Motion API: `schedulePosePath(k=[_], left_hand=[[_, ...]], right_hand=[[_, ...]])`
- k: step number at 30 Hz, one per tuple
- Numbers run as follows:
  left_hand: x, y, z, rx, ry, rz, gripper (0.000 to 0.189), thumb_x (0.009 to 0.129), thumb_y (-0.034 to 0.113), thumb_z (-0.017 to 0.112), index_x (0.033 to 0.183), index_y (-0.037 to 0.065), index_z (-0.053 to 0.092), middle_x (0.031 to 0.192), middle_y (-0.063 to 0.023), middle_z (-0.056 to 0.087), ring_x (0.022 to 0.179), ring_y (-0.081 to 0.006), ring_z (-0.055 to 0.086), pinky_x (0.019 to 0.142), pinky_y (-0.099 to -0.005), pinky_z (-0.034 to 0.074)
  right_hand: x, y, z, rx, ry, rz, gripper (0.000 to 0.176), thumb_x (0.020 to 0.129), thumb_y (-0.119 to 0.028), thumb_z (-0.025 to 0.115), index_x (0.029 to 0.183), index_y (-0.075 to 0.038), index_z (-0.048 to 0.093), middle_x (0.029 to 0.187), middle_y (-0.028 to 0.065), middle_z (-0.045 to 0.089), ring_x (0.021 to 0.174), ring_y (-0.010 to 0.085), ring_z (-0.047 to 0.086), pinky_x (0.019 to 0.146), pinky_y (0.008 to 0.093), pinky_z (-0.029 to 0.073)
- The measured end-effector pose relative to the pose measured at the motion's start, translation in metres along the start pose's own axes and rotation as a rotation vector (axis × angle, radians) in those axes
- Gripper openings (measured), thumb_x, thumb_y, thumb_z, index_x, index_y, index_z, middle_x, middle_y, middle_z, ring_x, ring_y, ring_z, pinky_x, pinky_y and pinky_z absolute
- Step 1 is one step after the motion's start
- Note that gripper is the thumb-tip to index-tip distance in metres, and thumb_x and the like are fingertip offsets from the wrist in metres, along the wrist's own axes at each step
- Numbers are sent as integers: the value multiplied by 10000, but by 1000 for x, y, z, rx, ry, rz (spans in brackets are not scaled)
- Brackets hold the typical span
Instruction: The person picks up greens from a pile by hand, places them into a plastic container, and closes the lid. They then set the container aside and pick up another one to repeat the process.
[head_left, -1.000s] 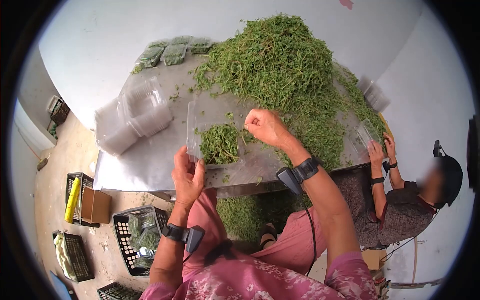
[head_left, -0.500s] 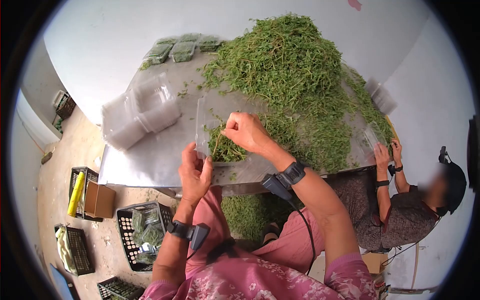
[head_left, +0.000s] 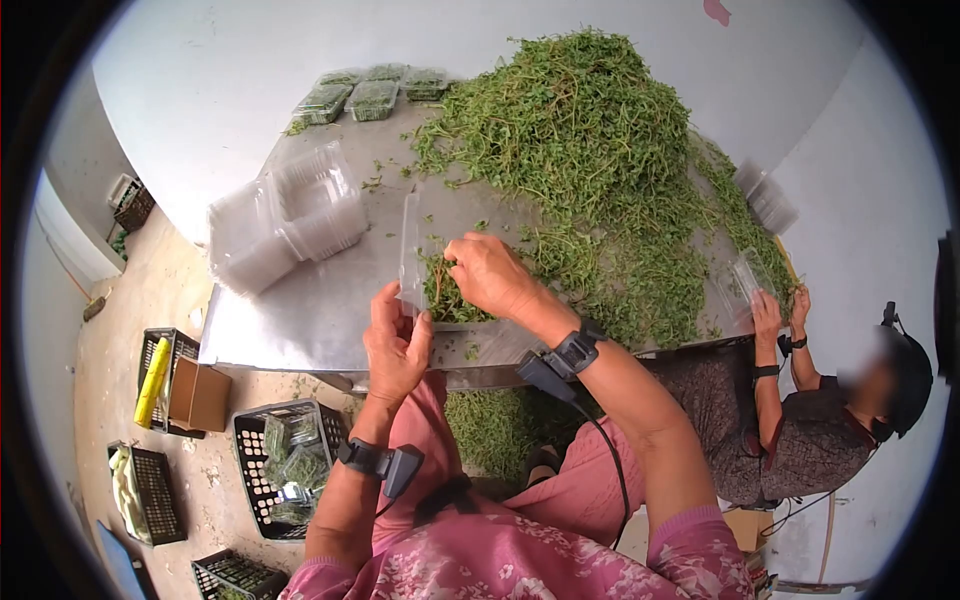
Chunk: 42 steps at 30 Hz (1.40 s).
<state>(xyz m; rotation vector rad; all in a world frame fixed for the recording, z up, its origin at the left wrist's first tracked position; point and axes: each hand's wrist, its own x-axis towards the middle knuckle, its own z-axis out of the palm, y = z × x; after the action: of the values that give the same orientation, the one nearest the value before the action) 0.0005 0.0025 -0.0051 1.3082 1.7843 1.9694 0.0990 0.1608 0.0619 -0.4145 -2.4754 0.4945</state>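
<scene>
A clear plastic container (head_left: 410,245) stands at the table's front edge with its lid side raised on the left. Leafy green stems (head_left: 443,292) lie inside it. My left hand (head_left: 396,345) grips the container's left front edge between thumb and fingers. My right hand (head_left: 492,278) is over the container, its fingers pinched together at a thin stem among the greens. Part of the container and its contents is hidden under my right hand. A large heap of the same greens (head_left: 580,130) rises beyond, spreading down to the right of the container.
Stacked clear containers (head_left: 285,225) stand on the metal table (head_left: 250,335) at left. Several filled packs (head_left: 373,100) sit at the back. A co-worker (head_left: 820,430) at right handles another container (head_left: 745,278). Black crates (head_left: 285,470) and a cardboard box (head_left: 200,395) are on the floor.
My right hand has moved slightly down, closer to the greens in the container. My left hand still holds the container's edge. The view has shifted a little.
</scene>
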Motion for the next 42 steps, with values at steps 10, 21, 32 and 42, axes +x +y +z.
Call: schedulePosePath(k=[10,21,32,42], left_hand=[[1,1,-1,28,-2,11,483,871,48,645,1295,-26,425,675,-36,527,559,-82,502,516,-240,420],[1,3,-2,31,-6,-3,482,875,53,645,1298,-23,428,696,-40,555,582,-84,527,540,-238,441],[-1,0,1,0,-9,9,475,894,45,633,1311,-12,413,733,-40,594,616,-82,555,558,-227,449],[-1,-5,0,-7,1,19,475,891,50,638,1306,-11,415,722,-41,585,601,-85,552,548,-227,445]], right_hand=[[1,-13,-6,-45,-19,110,205,837,-168,693,931,-4,612,881,194,603,823,413,591,710,476,485],[-3,-14,14,-270,-258,-39,110,887,-161,607,914,-58,635,917,98,600,961,311,538,835,461,401],[0,-16,3,-121,-161,34,95,886,-152,596,862,-68,635,935,98,624,988,285,570,867,448,368],[-7,46,-74,-21,60,402,144,828,-121,679,793,8,627,772,207,656,737,355,669,689,437,530]])
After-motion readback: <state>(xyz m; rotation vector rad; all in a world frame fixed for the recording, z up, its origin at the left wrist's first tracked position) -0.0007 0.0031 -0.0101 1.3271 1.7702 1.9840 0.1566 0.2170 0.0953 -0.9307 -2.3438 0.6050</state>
